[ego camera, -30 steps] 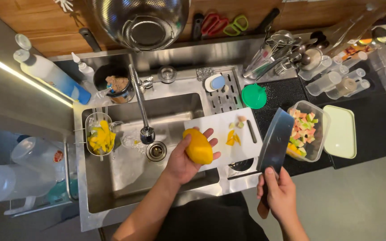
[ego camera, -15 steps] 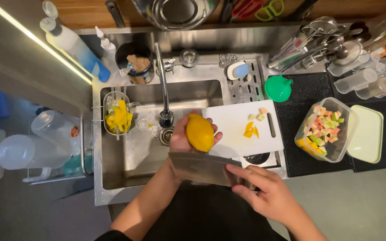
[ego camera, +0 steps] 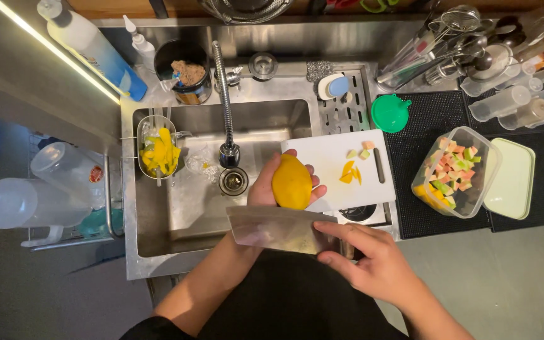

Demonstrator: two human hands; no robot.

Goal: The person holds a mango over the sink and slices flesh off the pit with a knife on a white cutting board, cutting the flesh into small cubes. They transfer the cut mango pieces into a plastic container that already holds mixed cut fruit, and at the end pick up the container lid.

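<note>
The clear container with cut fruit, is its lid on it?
No, the clear container stands open, and its pale green lid lies flat beside it on the dark mat.

White cutting board [ego camera: 328,164] over steel sink [ego camera: 184,214]

Sink [ego camera: 158,252] — brushed steel, dull sheen, wet in the basin. Tap [ego camera: 224,94]: ribbed bright metal. Cleaver [ego camera: 275,228] blade — matt grey steel, smeared. Mango [ego camera: 291,181] skin smooth, waxy yellow. Cutting board [ego camera: 322,157]: white matt plastic. Tub [ego camera: 473,182] clear glossy plastic; lid [ego camera: 511,179] pale green, matt. Mat [ego camera: 429,119] — black, textured.
</note>
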